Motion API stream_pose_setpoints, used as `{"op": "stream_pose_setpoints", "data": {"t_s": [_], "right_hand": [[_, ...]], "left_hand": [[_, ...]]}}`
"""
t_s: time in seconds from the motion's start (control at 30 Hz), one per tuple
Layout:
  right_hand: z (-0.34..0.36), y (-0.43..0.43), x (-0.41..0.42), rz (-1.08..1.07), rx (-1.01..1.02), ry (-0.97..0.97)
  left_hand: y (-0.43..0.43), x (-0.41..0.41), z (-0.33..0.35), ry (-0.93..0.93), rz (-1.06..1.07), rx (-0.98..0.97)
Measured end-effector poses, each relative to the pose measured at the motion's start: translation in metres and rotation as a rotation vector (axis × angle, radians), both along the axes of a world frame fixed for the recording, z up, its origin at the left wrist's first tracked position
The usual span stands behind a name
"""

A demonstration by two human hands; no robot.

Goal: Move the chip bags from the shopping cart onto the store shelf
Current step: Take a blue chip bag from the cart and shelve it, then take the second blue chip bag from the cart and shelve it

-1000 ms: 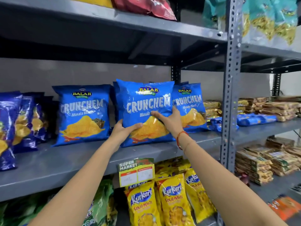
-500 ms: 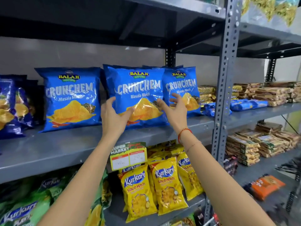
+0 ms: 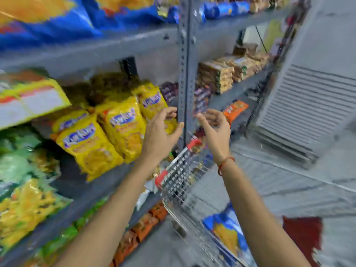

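Note:
The view is blurred. Blue chip bags [image 3: 63, 20] stand on the grey store shelf [image 3: 107, 49] at the top left. Below, a wire shopping cart [image 3: 179, 176] with red rim corners stands by the shelf post, and one blue chip bag [image 3: 227, 234] lies inside it. My left hand [image 3: 161, 132] and my right hand [image 3: 215, 130] hang in the air above the cart's far end, a short gap between them. Both are empty with fingers loosely spread. A red thread circles my right wrist.
Yellow snack bags [image 3: 107, 132] fill the shelf under the blue ones, green and yellow packs [image 3: 21, 180] sit further left. A grey upright post [image 3: 185, 78] splits the shelving. Biscuit packs [image 3: 223, 76] lie to its right. A louvred white unit [image 3: 308, 112] stands on the right floor.
Both hands let go of the blue bag on the shelf and dropped down toward the cart. The view swung down and right, so the cart and floor came into sight.

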State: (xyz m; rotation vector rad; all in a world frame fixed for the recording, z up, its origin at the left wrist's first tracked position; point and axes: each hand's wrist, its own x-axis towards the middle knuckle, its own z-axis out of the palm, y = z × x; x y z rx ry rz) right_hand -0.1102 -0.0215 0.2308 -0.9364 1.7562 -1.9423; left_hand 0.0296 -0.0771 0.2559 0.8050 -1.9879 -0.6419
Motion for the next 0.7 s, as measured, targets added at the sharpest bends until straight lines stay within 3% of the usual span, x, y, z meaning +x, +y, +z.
{"op": "stream_pose_setpoints", "data": {"t_s": [0.2, 0.47, 0.6, 0.7], "right_hand": [[-0.147, 0.073, -0.069, -0.18, 0.439, -0.125], [-0.31, 0.194, -0.094, -0.116, 1.126, -0.396], [-0.358, 0.232, -0.088, -0.221, 1.139, -0.648], [-0.386, 0.237, -0.091, -0.224, 1.176, -0.715]], "left_hand": [[0.027, -0.065, -0.14, -0.446, -0.226, 0.293], [0.068, -0.114, -0.284, -1.022, -0.52, 0.575], [0.077, -0.134, -0.337, -1.167, -0.565, 0.67], [0.08, -0.151, -0.375, -1.216, -0.56, 0.73]]}}
